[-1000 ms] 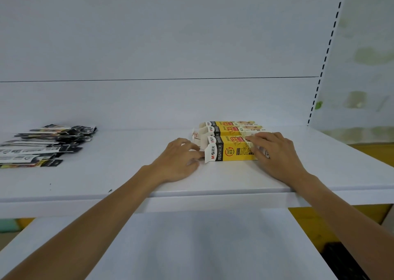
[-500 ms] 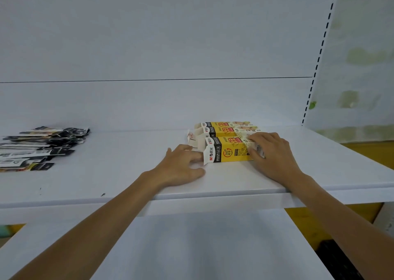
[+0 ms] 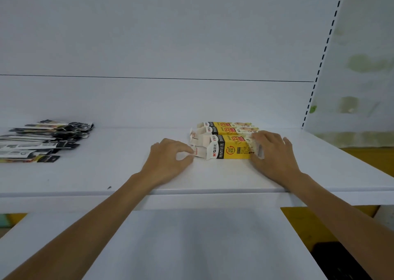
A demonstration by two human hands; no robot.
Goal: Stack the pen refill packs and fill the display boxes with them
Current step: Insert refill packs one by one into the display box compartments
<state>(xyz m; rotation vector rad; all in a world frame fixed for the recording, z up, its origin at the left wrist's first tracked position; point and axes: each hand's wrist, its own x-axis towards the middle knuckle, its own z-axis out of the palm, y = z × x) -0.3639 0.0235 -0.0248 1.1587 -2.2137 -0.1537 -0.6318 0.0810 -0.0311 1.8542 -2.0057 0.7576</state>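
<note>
The left hand (image 3: 170,160) pinches the white flap (image 3: 199,151) at the open end of the front display box (image 3: 230,149), likely to spread the mouth for loading. The right hand (image 3: 275,153) curls over the box's far end, bracing it so it cannot slide along the shelf (image 3: 128,173). Two more boxes (image 3: 226,128) lie just behind. The pen refill packs (image 3: 42,141) sit in a loose pile well to the left, not yet brought over.
</note>
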